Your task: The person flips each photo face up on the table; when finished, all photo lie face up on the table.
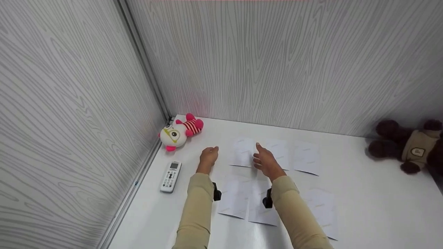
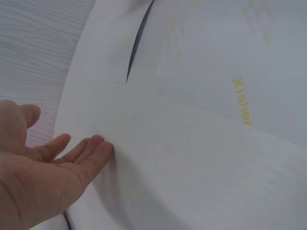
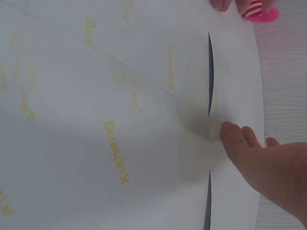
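Note:
White paper sheets with faint yellow print lie in two rows on the white table (image 1: 373, 200). My left hand (image 1: 208, 157) is held left of the back-left sheet (image 1: 242, 152), its fingers loosely bent and holding nothing. In the left wrist view its fingertips (image 2: 106, 146) are close over bare table, beside the sheets' edges. My right hand (image 1: 266, 162) holds nothing either, thumb up and fingers relaxed. It overlaps the back-middle sheet (image 1: 281, 152) in the head view. The front-left sheet (image 1: 233, 200) lies between the forearms, next to another sheet (image 1: 261, 212).
A back-right sheet (image 1: 307, 157) and a front-right sheet (image 1: 324, 211) lie right of my right arm. At left are a white remote control (image 1: 171, 177) and a pink-and-white plush toy (image 1: 174, 135). A brown teddy bear (image 1: 418, 148) lies far right. Wood-grain panels (image 1: 263, 65) rise behind and left.

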`<action>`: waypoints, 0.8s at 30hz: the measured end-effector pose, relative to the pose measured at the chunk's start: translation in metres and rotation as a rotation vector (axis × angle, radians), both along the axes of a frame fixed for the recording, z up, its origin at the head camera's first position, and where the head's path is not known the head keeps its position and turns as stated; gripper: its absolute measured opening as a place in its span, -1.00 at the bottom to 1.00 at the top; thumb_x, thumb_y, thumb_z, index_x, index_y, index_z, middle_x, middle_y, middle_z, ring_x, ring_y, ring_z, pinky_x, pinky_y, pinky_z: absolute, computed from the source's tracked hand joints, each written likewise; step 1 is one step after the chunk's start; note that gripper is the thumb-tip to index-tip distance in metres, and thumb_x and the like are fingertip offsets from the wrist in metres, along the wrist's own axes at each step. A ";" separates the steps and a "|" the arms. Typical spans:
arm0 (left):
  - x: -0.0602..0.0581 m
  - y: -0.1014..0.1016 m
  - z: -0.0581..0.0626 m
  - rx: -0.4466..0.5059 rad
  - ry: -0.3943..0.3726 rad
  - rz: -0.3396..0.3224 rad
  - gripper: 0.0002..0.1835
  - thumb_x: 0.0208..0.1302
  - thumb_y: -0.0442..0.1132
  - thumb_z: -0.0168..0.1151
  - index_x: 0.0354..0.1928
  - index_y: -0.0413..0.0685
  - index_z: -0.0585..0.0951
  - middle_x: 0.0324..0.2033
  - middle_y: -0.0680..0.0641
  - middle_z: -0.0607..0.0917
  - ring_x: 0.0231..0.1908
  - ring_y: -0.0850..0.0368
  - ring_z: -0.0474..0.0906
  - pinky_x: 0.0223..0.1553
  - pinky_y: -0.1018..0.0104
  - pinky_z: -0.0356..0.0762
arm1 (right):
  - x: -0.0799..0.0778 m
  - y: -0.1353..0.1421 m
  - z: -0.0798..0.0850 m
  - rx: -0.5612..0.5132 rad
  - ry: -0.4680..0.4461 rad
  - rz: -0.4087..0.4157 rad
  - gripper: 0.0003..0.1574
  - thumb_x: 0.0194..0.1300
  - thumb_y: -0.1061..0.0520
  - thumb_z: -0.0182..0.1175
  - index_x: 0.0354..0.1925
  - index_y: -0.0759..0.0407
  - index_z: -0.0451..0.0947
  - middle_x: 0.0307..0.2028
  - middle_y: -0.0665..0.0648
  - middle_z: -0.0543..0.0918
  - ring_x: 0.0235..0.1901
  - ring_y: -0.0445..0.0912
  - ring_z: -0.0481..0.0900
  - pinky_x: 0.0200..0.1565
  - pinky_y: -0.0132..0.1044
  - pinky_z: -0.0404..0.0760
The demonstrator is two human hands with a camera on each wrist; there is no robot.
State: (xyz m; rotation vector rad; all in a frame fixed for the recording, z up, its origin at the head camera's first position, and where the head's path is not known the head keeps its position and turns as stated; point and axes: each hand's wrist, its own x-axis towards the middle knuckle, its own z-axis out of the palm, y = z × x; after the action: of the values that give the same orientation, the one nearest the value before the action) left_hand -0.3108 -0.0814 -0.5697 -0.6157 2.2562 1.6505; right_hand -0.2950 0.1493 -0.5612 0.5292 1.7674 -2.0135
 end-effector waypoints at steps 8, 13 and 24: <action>-0.001 0.011 0.005 0.115 -0.005 0.030 -0.51 0.53 0.01 -0.03 0.25 -0.21 0.50 -0.13 -0.16 0.63 -0.12 0.01 0.59 0.05 0.11 0.61 | -0.001 0.001 -0.004 -0.158 -0.057 -0.084 -0.12 0.62 -0.20 -0.15 0.64 0.09 -0.19 0.59 0.39 -0.05 0.58 0.19 0.00 0.53 0.10 0.18; 0.008 0.013 0.005 0.216 -0.027 0.016 -0.39 0.54 0.01 -0.03 0.46 -0.22 0.32 0.37 -0.26 0.46 0.35 -0.26 0.43 0.31 -0.02 0.50 | -0.001 -0.001 -0.007 -0.152 -0.103 -0.115 -0.17 0.61 -0.19 -0.11 0.63 0.06 -0.09 0.54 0.38 0.11 0.47 0.18 0.24 0.42 0.08 0.39; 0.009 0.019 0.004 0.279 -0.043 0.005 -0.64 0.55 -0.03 -0.06 -0.44 -0.02 0.29 -0.61 0.11 0.22 -0.58 0.27 0.11 -0.48 0.38 0.25 | -0.001 -0.001 -0.010 -0.161 -0.135 -0.147 -0.21 0.60 -0.12 -0.03 0.59 0.11 0.02 0.43 0.35 0.27 0.33 0.16 0.41 0.28 -0.06 0.58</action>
State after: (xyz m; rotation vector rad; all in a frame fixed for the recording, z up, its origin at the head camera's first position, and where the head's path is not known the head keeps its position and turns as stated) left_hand -0.3022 -0.0627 -0.5655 -0.5801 1.9464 1.8897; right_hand -0.2964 0.1484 -0.5716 0.7433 1.5107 -2.1413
